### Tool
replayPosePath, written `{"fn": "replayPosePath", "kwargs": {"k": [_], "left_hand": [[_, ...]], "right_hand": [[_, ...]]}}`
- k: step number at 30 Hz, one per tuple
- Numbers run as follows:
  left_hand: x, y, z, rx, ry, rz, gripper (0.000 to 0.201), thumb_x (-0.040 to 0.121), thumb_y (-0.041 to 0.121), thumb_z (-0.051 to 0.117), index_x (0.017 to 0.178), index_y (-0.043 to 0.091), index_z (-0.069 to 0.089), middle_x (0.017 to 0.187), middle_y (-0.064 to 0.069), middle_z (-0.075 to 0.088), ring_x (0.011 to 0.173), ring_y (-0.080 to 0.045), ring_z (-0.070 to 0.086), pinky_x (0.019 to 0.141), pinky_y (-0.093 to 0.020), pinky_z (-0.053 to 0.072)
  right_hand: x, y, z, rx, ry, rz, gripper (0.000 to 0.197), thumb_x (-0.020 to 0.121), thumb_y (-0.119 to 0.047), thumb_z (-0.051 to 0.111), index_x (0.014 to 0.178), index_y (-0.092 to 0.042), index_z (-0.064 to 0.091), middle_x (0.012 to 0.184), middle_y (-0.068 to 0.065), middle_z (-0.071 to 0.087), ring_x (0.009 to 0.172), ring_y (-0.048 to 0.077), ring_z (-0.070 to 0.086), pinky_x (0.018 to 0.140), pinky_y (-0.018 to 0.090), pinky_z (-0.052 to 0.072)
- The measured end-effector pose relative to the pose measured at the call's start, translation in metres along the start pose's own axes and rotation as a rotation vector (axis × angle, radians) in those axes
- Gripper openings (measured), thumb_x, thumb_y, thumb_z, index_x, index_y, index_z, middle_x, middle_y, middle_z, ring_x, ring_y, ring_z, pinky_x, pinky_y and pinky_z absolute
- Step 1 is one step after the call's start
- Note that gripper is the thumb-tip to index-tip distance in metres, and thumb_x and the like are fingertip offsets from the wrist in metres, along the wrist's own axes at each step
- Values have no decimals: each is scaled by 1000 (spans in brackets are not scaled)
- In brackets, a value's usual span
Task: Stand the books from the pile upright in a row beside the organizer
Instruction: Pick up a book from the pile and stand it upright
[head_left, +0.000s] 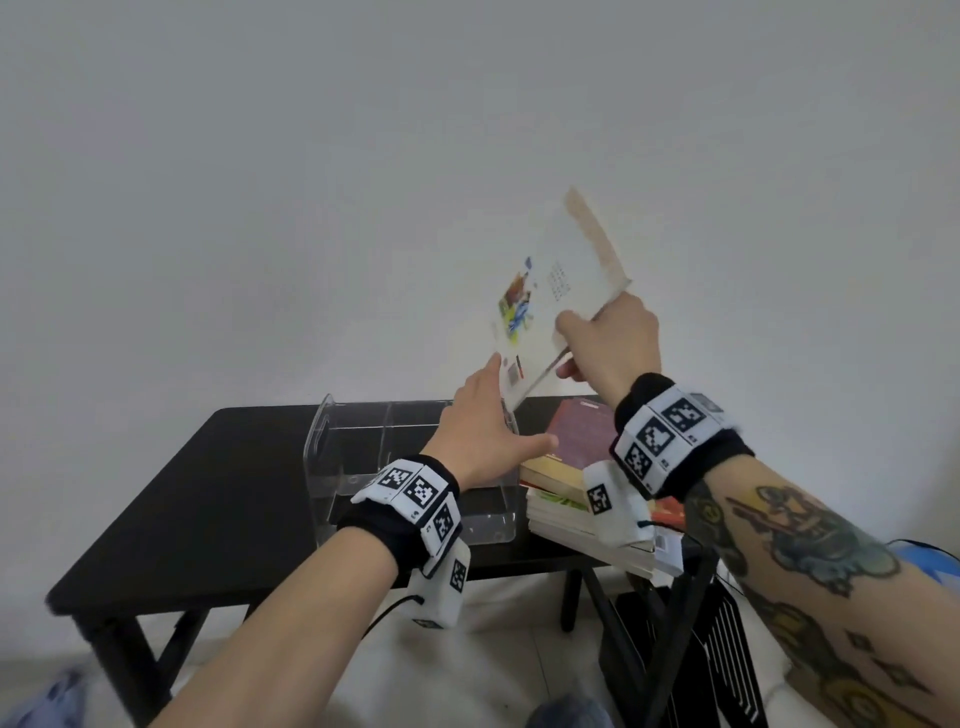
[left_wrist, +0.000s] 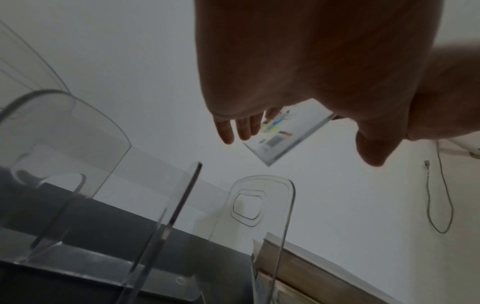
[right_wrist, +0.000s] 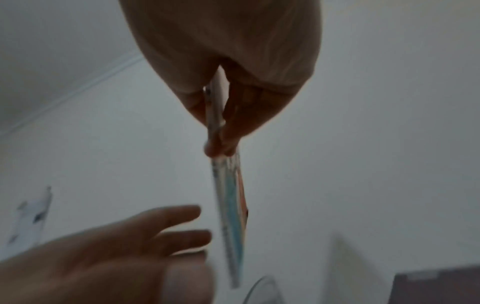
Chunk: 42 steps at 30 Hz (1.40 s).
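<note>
My right hand (head_left: 608, 338) pinches a thin white book (head_left: 556, 291) by its lower right edge and holds it tilted in the air above the table. In the right wrist view the book (right_wrist: 228, 205) shows edge-on between thumb and fingers (right_wrist: 197, 107). My left hand (head_left: 488, 415) is open with straight fingers (left_wrist: 244, 127), reaching up to the book's (left_wrist: 283, 135) lower corner; I cannot tell whether it touches. Below stands the clear acrylic organizer (head_left: 358, 441) with upright dividers (left_wrist: 182, 205). To its right lies the pile of books (head_left: 576, 441), a maroon one on top.
The black table (head_left: 208, 493) stands against a white wall, with bare top left of the organizer. A black slatted object (head_left: 727, 649) stands on the floor under the table's right end. A thin cable (left_wrist: 439, 195) hangs on the wall.
</note>
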<state>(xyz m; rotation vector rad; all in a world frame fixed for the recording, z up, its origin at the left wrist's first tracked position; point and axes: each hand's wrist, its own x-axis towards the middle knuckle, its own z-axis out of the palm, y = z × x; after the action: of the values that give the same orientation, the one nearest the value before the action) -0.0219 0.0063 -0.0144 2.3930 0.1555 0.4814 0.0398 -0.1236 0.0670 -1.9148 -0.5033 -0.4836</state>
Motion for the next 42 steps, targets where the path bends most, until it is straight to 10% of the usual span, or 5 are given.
{"fn": "replayPosePath", "kwargs": {"k": [9,17,25,34,42], "left_hand": [[-10,-16,0,-112,-6,36,95,88,25,62,153,37,-6,139,-5,54,106,-16,63,92,-31,51],[-10,-23,22,184,-95,3,108,85,7,60,150,18,-25,71,6,57,62,-11,58,64,-30,54],[1,-29,48,364,-96,-26,72,92,9,46,152,1,5,114,-15,62,56,-14,48,54,-23,37],[-14,-33,57,229,-148,-59,34,96,3,45,129,-2,51,122,-18,62,108,-31,61,74,-20,42],[-12,-35,66,4,-94,-84,97,91,5,59,153,18,-15,115,-17,65,95,-27,65,85,-36,51]], "right_hand": [[-21,7,39,-89,-175,-74,31,84,-18,47,109,-7,59,77,9,69,40,17,65,39,23,51],[-40,34,62,-298,-267,-76,38,95,-42,46,115,-10,52,93,12,65,82,32,64,73,43,58],[-50,50,67,-323,-330,-125,30,98,-38,43,110,-11,49,89,13,67,80,33,65,72,44,57],[-61,52,68,-501,-357,-196,33,98,-40,38,104,-12,54,90,7,66,80,29,60,69,37,47],[-53,52,36,-344,-272,-39,37,98,-33,21,75,-18,45,67,2,55,70,27,54,65,36,40]]}}
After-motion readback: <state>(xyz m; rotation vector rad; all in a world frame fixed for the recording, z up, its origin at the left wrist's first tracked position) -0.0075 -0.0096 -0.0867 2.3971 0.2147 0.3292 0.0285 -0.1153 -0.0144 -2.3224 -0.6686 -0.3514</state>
